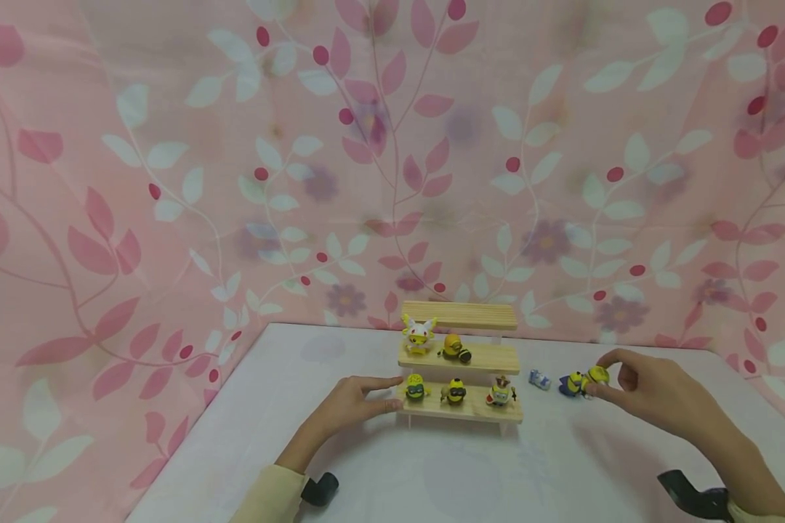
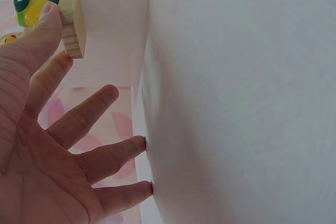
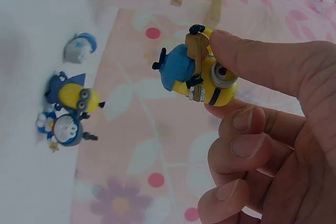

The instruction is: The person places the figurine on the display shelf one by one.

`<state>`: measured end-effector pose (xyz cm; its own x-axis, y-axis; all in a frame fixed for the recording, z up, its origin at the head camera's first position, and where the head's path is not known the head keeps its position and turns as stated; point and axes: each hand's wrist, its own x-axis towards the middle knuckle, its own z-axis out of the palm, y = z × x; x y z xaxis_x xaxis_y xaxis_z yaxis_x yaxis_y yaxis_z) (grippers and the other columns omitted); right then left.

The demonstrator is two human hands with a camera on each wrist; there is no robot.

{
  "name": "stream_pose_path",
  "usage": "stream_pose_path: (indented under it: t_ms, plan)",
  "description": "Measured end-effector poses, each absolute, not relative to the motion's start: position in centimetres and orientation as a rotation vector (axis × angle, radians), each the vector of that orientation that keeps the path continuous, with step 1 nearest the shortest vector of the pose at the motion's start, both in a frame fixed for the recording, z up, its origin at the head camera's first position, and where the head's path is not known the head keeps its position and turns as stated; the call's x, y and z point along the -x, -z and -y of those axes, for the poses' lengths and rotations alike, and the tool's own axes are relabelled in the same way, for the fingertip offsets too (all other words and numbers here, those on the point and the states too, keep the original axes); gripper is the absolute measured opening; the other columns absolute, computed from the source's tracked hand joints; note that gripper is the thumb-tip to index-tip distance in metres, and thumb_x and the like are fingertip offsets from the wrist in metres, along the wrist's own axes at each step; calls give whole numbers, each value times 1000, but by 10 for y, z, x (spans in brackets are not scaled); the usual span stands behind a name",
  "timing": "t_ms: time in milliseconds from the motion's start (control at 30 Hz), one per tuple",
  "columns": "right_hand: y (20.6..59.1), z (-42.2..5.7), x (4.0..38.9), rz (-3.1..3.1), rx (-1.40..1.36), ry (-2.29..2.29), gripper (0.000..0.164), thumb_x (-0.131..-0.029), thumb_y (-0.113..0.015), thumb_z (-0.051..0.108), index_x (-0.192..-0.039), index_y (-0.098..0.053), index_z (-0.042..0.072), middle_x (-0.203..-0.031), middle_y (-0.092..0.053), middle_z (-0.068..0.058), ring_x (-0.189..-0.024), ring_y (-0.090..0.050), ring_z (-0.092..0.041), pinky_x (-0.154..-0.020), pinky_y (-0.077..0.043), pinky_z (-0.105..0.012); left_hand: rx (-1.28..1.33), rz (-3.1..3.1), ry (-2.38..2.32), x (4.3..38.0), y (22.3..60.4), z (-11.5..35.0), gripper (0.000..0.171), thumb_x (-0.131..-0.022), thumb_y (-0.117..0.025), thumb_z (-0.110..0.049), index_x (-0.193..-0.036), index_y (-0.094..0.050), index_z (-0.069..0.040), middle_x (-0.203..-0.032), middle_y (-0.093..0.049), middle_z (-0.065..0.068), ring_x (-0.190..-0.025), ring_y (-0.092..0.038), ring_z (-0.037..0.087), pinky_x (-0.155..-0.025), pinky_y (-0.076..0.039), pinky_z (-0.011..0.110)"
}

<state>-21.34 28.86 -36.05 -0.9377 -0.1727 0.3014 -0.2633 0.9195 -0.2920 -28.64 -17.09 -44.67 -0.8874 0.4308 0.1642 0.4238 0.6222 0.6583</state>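
My right hand point(image 1: 657, 388) pinches a minion figure point(image 3: 202, 72) in blue overalls with a small brown guitar between thumb and index finger, raised above the table in the right wrist view. My left hand point(image 1: 356, 403) is at the left end of the tiered wooden display stand point(image 1: 461, 412); its thumb and index finger touch the lowest shelf's end, the other fingers spread straight. Beside that thumb stands a yellow figure with green goggles point(image 1: 415, 388). Along the same shelf are a dark-goggled minion point(image 1: 456, 392) and a crowned minion point(image 1: 499, 392).
The middle shelf bears a white-eared figure point(image 1: 419, 335) and a reclining minion point(image 1: 454, 349). Right of the stand on the white table point(image 1: 288, 356) lie a blue-and-white figure point(image 1: 539, 379), a blue-caped minion point(image 1: 570, 384) and a Doraemon figure point(image 3: 65, 128). Pink floral cloth point(image 1: 392, 181) hangs behind.
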Motion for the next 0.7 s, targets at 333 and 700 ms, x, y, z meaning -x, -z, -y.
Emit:
stream_pose_path:
  t_ms: [333, 700]
  plan:
    - [345, -268, 222, 2768, -379, -538, 44, -80, -81, 45, -106, -68, 13, -65, -46, 5, -51, -39, -11, -45, -32, -25, -739, -2794, -1154, 287, 447, 170, 54, -83, -71, -57, -130, -67, -29, -129, -64, 2, -125, -55, 28, -96, -46, 53]
    - [332, -245, 237, 2751, -454, -579, 46, -81, -80, 47, -108, -68, 12, -67, -47, 4, -52, -40, -13, -44, -32, -25, -749, -2795, -1154, 286, 446, 171, 55, -83, -71, -57, -130, -67, -29, -129, -64, 2, -125, -55, 28, -96, -47, 52]
